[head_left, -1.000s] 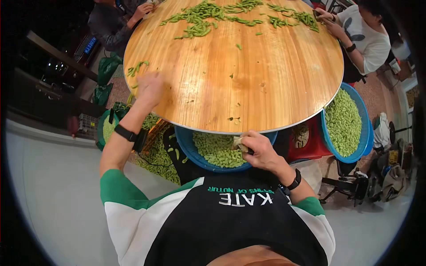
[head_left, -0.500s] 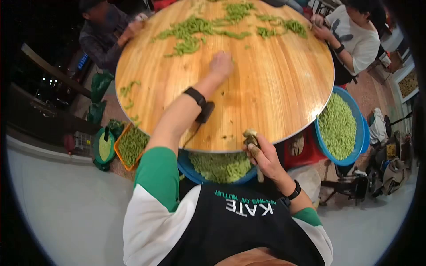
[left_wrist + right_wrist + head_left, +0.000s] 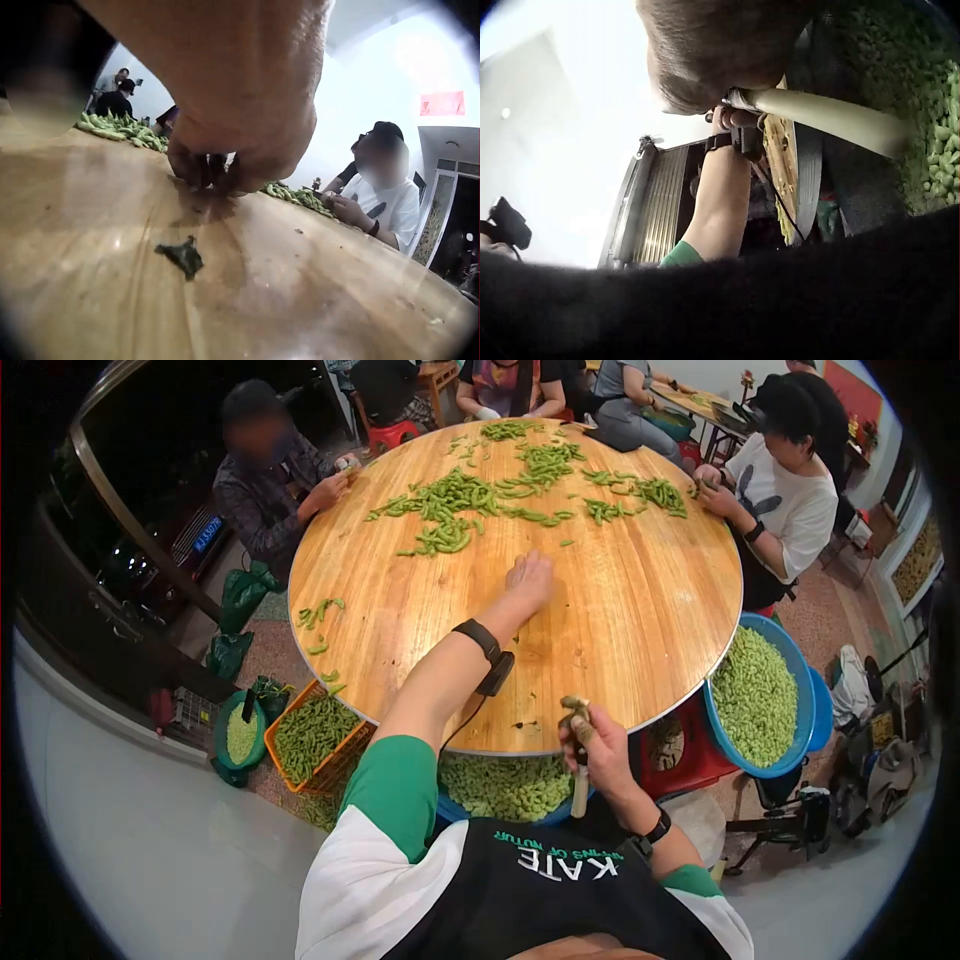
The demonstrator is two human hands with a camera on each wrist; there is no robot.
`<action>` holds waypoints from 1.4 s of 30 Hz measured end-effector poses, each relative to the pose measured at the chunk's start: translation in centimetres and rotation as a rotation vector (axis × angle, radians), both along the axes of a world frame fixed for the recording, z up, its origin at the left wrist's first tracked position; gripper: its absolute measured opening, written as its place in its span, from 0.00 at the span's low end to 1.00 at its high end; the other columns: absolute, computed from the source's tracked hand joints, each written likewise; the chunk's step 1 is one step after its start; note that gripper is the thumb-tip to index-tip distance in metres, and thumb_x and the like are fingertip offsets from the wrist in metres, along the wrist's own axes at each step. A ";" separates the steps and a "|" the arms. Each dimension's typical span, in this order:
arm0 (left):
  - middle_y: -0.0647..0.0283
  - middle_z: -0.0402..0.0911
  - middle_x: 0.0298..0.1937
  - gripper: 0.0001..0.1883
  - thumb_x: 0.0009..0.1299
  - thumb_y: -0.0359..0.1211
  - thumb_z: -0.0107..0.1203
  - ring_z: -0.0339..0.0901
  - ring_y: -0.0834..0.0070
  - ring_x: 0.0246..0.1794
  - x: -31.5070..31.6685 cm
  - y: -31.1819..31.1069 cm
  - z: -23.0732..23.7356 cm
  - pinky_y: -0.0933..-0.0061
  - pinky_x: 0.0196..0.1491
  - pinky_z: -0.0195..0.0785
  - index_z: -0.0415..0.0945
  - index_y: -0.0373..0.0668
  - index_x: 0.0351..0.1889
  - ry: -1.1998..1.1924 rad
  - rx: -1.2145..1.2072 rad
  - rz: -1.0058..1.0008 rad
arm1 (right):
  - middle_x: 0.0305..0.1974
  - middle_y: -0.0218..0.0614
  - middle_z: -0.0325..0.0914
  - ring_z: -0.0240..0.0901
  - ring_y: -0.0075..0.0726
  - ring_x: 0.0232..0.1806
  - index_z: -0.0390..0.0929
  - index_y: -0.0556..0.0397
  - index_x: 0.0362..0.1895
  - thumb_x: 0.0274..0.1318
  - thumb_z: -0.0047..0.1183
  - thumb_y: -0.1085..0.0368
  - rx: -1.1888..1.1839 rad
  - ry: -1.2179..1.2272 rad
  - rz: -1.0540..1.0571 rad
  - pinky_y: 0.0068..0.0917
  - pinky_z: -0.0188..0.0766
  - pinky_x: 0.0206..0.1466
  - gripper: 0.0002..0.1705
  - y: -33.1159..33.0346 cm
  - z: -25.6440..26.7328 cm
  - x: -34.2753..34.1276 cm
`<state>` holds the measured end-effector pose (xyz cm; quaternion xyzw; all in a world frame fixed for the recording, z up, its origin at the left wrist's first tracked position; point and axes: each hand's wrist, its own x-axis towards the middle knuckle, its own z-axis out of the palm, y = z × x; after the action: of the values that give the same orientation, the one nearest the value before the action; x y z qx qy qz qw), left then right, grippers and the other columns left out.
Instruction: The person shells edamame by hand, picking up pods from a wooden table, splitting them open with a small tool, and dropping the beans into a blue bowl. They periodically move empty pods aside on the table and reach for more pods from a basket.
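Observation:
On the round wooden table (image 3: 640, 610), my left hand (image 3: 530, 580) reaches out with its fingers bent down to the top. In the left wrist view its fingertips meet the wood, and I cannot tell what is between them. A dark leaf scrap (image 3: 181, 257) lies close in front. My right hand (image 3: 605, 750) grips a tool with a smooth pale handle (image 3: 579, 792) by the near edge; the tool's working end is hidden. Brownish, stained coverings (image 3: 575, 725) show on that hand's thumb and finger. Green bean pods (image 3: 455, 500) lie heaped beyond the left hand.
Under the near edge stands a blue tub of shelled beans (image 3: 505, 785); another blue tub (image 3: 808, 700) is at the right. An orange crate of pods (image 3: 300, 780) and a green basin (image 3: 222, 735) stand left. Several people sit around the table.
My left hand swept from the table's left side to the middle and now sits low there. The right hand rose a little over the near edge, and the view tilted up.

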<state>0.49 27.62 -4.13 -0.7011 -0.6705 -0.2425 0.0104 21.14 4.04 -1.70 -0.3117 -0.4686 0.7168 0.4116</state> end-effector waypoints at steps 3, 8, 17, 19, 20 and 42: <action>0.49 0.80 0.36 0.08 0.57 0.26 0.52 0.77 0.48 0.38 0.8 -2.7 1.0 0.55 0.42 0.71 0.75 0.35 0.34 -0.020 -0.031 -0.135 | 0.32 0.32 0.71 0.64 0.20 0.23 0.66 0.58 0.58 0.67 0.39 0.63 0.012 0.023 -0.080 0.18 0.65 0.21 0.19 0.5 -0.4 0.3; 0.63 0.77 0.26 0.08 0.59 0.28 0.56 0.74 0.75 0.25 1.1 -9.4 1.8 0.73 0.27 0.68 0.76 0.38 0.36 -0.719 -0.274 -0.394 | 0.32 0.32 0.71 0.62 0.19 0.22 0.63 0.56 0.62 0.68 0.40 0.62 0.029 0.097 -0.185 0.17 0.63 0.20 0.21 1.6 -0.9 0.4; 0.67 0.76 0.25 0.05 0.65 0.28 0.54 0.72 0.84 0.24 1.1 -20.9 4.1 0.83 0.23 0.64 0.76 0.36 0.35 -1.203 -0.576 -0.390 | 0.34 0.34 0.71 0.61 0.18 0.24 0.61 0.56 0.64 0.68 0.38 0.67 0.049 0.126 -0.005 0.14 0.61 0.21 0.21 0.6 -0.6 -0.9; 0.66 0.77 0.26 0.05 0.65 0.28 0.54 0.73 0.84 0.26 1.1 -22.0 4.4 0.83 0.24 0.64 0.75 0.36 0.35 -1.170 -0.557 -0.385 | 0.34 0.34 0.71 0.62 0.18 0.24 0.61 0.56 0.64 0.68 0.38 0.67 0.039 0.123 0.005 0.14 0.61 0.21 0.22 0.5 -1.0 -1.2; 0.65 0.77 0.27 0.05 0.65 0.27 0.53 0.73 0.84 0.27 1.3 -22.6 4.7 0.82 0.26 0.65 0.75 0.36 0.35 -1.199 -0.508 -0.393 | 0.33 0.33 0.72 0.61 0.17 0.21 0.63 0.57 0.62 0.68 0.39 0.67 0.037 0.110 0.038 0.15 0.61 0.20 0.20 0.5 -1.4 -1.3; 0.71 0.72 0.29 0.04 0.69 0.27 0.50 0.67 0.86 0.27 -0.4 -24.4 2.7 0.82 0.29 0.62 0.73 0.36 0.38 -1.300 -0.339 -0.401 | 0.28 0.30 0.73 0.59 0.15 0.18 0.70 0.59 0.56 0.63 0.43 0.71 0.066 0.079 0.027 0.14 0.56 0.18 0.17 -0.5 -1.0 -3.6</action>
<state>0.10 3.19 -1.39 -0.5159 -0.4271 -0.5022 -0.5470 17.53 3.56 -2.68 -0.2629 -0.4795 0.7181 0.4304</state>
